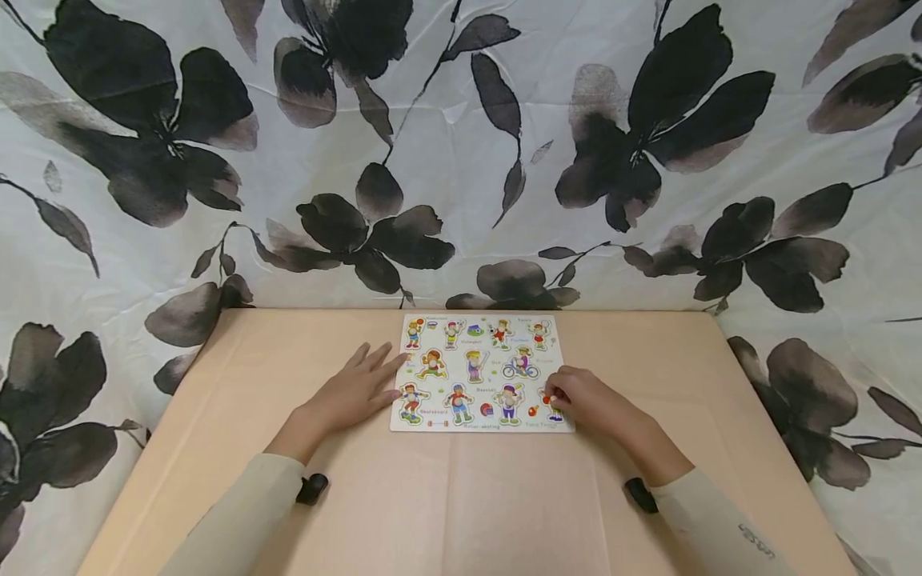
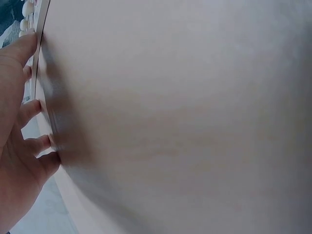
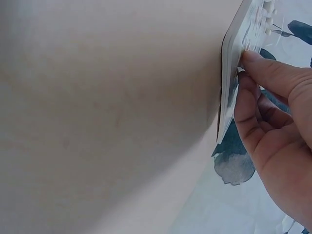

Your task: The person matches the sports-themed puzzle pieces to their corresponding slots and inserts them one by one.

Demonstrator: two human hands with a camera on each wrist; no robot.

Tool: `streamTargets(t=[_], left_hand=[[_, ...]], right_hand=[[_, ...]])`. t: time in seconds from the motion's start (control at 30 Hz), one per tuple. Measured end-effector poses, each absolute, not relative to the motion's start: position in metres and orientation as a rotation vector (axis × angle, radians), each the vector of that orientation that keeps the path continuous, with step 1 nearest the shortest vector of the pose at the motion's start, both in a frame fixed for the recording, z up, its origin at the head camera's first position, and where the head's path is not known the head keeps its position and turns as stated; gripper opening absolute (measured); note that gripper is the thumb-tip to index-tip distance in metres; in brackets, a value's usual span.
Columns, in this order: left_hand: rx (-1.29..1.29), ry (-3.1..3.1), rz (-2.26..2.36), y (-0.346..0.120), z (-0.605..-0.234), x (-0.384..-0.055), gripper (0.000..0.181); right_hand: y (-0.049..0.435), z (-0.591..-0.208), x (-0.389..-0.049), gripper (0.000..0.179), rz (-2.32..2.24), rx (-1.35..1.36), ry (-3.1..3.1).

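A white puzzle board (image 1: 421, 430) with colourful sports figures lies flat on the table. Pegs (image 2: 28, 9) stand up from its face in the left wrist view. My left hand (image 1: 350, 390) is spread at the board's left side, thumb and fingertips along that edge. At the lower right corner, my right hand (image 1: 592, 400) pinches a figure puzzle piece (image 1: 555, 414) between thumb and index finger, covering part of it. The right wrist view shows the thumb (image 3: 252, 57) and curled index finger meeting right at the board's face.
The board sits near the far edge of a light tan table (image 1: 519, 504). Behind and beside the table hangs white cloth (image 1: 446, 136) with dark flowers. Each wrist carries a small black device (image 1: 312, 489), over long pale sleeves (image 1: 238, 512).
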State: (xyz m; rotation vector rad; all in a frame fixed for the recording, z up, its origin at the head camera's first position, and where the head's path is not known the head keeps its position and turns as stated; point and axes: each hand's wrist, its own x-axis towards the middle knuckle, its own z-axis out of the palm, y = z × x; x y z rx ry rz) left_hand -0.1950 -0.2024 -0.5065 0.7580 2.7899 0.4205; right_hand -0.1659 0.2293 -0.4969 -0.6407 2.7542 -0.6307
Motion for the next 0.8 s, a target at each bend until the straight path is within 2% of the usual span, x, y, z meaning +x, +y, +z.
streamTargets(t=[0.5, 0.8], left_hand=[[0.742, 2.779, 0.451, -0.203, -0.507, -0.202, 0.067], [0.655, 2.781, 0.501, -0.201, -0.502, -0.204, 0.070]], right_hand=[[0.233, -0.499, -0.168, 0.008, -0.667, -0.671, 2.778], [0.237, -0.484, -0.168, 0.016, -0.684, -0.561, 2.955]])
